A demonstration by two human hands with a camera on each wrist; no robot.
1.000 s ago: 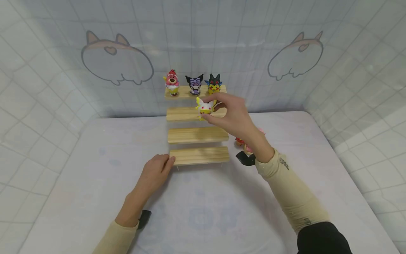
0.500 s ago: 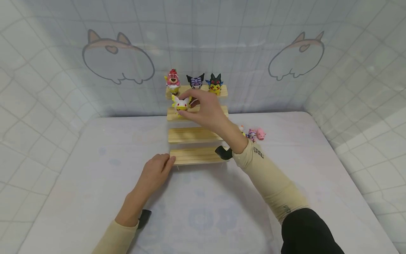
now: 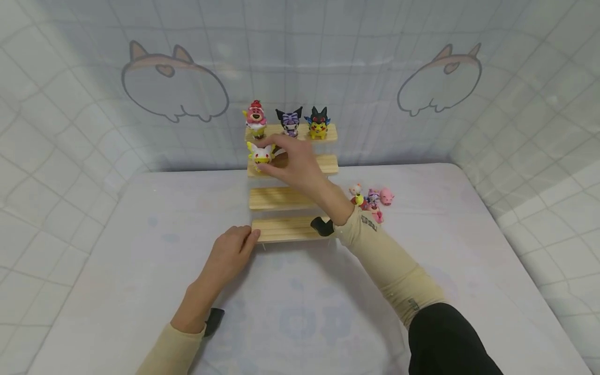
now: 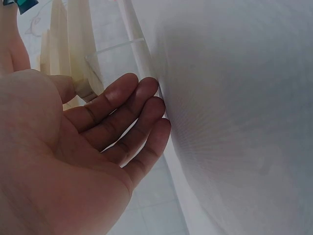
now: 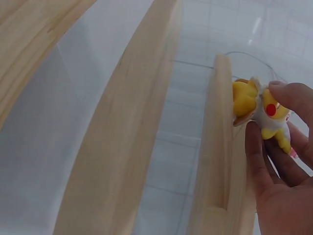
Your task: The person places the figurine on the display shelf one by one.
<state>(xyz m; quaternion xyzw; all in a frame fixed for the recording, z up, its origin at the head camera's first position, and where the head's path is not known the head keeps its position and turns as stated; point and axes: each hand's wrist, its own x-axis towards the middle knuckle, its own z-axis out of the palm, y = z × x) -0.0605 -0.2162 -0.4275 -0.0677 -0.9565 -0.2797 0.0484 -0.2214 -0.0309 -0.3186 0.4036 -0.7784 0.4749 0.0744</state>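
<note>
In the head view, my right hand (image 3: 295,164) pinches a small white and yellow figurine (image 3: 260,154) at the left end of the second step from the top. The right wrist view has the figurine (image 5: 274,105) between thumb and fingers, its yellow base against the wooden step (image 5: 215,147). My left hand (image 3: 229,250) holds the left end of the lowest step of the wooden tiered shelf (image 3: 292,229); in the left wrist view the board end (image 4: 85,90) lies between thumb and index finger, the other fingers loosely bent.
On the top step stand a pink bear figurine (image 3: 255,119), a purple and black figurine (image 3: 289,122) and a yellow figurine with a black hood (image 3: 319,124). Several more figurines, including a pink pig (image 3: 386,196), are grouped on the white tablecloth (image 3: 436,219) right of the shelf.
My right hand has carried the white and yellow figurine leftward to the left end of the second step. The left hand has stayed on the lowest step.
</note>
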